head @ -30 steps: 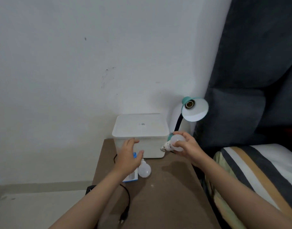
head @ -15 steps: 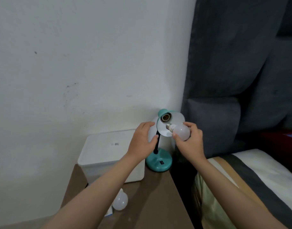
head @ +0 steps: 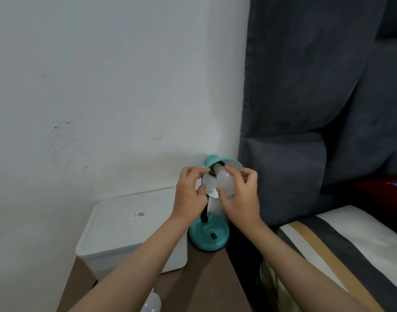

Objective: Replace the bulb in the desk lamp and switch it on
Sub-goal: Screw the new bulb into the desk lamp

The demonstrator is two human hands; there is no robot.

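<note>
A teal desk lamp stands at the back right corner of the brown table, its round base (head: 208,237) carrying a black switch (head: 213,236). Its shade (head: 232,164) faces me, white inside. My left hand (head: 189,194) grips the shade's left rim. My right hand (head: 240,199) holds a white bulb (head: 225,181), fingers wrapped around the globe. The bulb's metal cap sits at the mouth of the socket (head: 216,167) inside the shade. A second white bulb (head: 151,304) lies on the table at the bottom edge, partly hidden by my left forearm.
A white lidded box (head: 125,230) stands on the table (head: 199,287) left of the lamp, against the white wall. A dark grey padded headboard (head: 305,154) rises to the right, and a bed with a striped cover (head: 341,248) lies right of the table.
My right hand has brought the bulb up so its cap meets the socket. My left hand has moved up onto the shade's rim. The view has shifted closer and to the right.
</note>
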